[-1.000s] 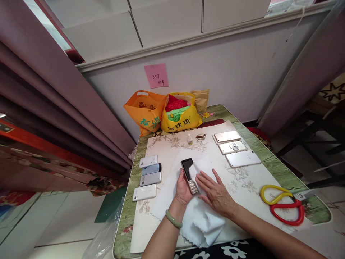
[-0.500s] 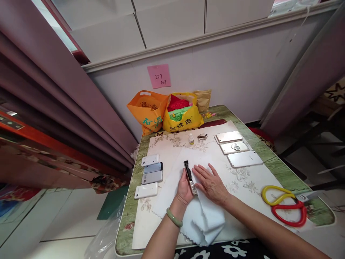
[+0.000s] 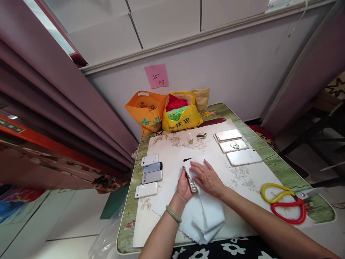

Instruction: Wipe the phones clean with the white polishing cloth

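Note:
My left hand (image 3: 184, 187) is wrapped round a keypad phone (image 3: 193, 187) that lies tilted away from me. My right hand (image 3: 208, 180) rests over the phone's screen with its fingers stretched out, on a pale blue cloth (image 3: 201, 219). The cloth covers most of the screen; only the keys and a dark strip at the top end show. Its loose folds hang down towards the table's near edge. My right thumb is hidden.
On the left lie a silver phone (image 3: 152, 176) and several others. A white phone (image 3: 244, 157) and two more lie on the right, above scissors (image 3: 281, 201). A small bottle (image 3: 190, 138), glasses (image 3: 201, 135), an orange bag (image 3: 147, 111) and a yellow bag (image 3: 184, 120) stand farther back.
The cloth under my right hand has moved over the phone's screen, which showed dark and bare before. My right hand has shifted slightly left, while my left hand keeps its hold.

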Available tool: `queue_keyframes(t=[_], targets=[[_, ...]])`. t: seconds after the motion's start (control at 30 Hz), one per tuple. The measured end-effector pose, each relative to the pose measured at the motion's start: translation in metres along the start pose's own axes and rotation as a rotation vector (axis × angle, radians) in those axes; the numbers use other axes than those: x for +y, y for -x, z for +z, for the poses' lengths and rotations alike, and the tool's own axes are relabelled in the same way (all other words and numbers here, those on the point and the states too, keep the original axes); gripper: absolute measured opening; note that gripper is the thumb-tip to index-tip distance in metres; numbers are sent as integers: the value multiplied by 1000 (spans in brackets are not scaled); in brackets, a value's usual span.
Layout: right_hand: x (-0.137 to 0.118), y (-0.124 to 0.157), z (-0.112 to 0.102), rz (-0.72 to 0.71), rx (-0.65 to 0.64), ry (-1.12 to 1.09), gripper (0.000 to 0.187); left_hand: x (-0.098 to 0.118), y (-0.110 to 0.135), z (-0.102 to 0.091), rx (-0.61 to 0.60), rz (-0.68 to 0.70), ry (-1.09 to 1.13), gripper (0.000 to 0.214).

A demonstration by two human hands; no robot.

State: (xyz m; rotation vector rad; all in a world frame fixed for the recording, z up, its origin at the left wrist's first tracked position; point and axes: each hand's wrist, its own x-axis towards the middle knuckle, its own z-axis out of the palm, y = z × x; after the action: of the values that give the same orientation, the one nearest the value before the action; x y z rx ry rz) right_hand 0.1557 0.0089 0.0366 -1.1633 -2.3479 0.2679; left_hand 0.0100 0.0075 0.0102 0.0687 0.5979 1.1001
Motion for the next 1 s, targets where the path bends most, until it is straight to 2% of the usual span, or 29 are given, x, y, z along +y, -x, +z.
queue_keyframes(t=[0.13,0.2,0.3,0.4,0.47,0.63,0.73,0.8,0.9,1.0], targets=[[3,20,6,79,20,115,52,0,1,1,-77,-57,-31,48],[-2,37,5,50,22,143,50,1,3,4,-94,-93,-41,52],[-16,54,2,-66,10,127,50,3,5,7,-85,-91,-54,53],[-24,48,4,-161,-15,83,51,5,5,6,-70,-118,-77,51],[-22,34,9,-169,-31,70,53,5,4,2,-47,-125,-77,47],[-6,3,22,-20,-31,151,61,1,-2,-2,-24,-15,-49,39],[-5,11,21,51,-2,191,64,0,-1,1,-31,11,-58,42],[-10,27,15,39,15,196,64,1,1,4,-37,-31,-59,46],[-21,49,5,-67,0,166,63,5,4,6,-64,-103,-46,49],[-24,48,3,-170,-51,109,60,8,4,4,-73,-162,-37,50]])
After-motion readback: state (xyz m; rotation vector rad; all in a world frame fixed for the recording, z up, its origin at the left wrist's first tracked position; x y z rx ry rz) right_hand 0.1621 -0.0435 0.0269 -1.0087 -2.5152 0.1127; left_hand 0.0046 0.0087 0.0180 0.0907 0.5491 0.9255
